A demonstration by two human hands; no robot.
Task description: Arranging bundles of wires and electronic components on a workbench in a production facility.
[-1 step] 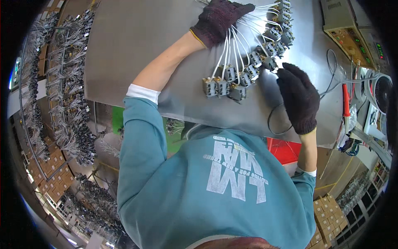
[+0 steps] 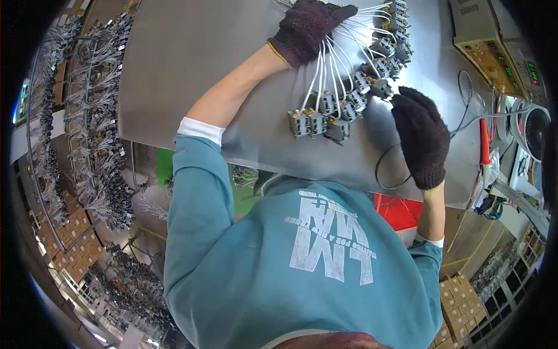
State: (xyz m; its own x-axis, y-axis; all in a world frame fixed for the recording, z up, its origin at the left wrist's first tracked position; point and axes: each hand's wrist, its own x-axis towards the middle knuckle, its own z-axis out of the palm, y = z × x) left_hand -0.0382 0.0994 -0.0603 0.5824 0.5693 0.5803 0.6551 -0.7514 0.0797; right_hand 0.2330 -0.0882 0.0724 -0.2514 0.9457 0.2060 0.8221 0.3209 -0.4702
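My left hand [image 2: 310, 29], in a dark knitted glove, is closed round a bundle of white cables [image 2: 332, 64] above the metal table. The cables fan out to several small grey-and-black connectors [image 2: 317, 123] with brass-coloured parts, lying in a curved row. My right hand [image 2: 423, 136], gloved the same way, has its fingers pressed together beside a connector [image 2: 381, 88] in the middle of the row. Its fingertips are at the connector's brass end; what they pinch is hidden. A thin dark lead [image 2: 379, 168] loops out from beneath this hand.
A bench instrument [image 2: 487, 52] with green lit digits stands at the table's far right, wires running from it. A red-handled tool [image 2: 485, 141] and a round fan [image 2: 536, 125] are at the right edge. Racks of hanging cables [image 2: 96, 116] stand left, near stacked cartons [image 2: 75, 244].
The nearest connectors have shifted slightly to the right on the table. My right hand has moved a little to the right, while my left hand keeps its grip on the cables.
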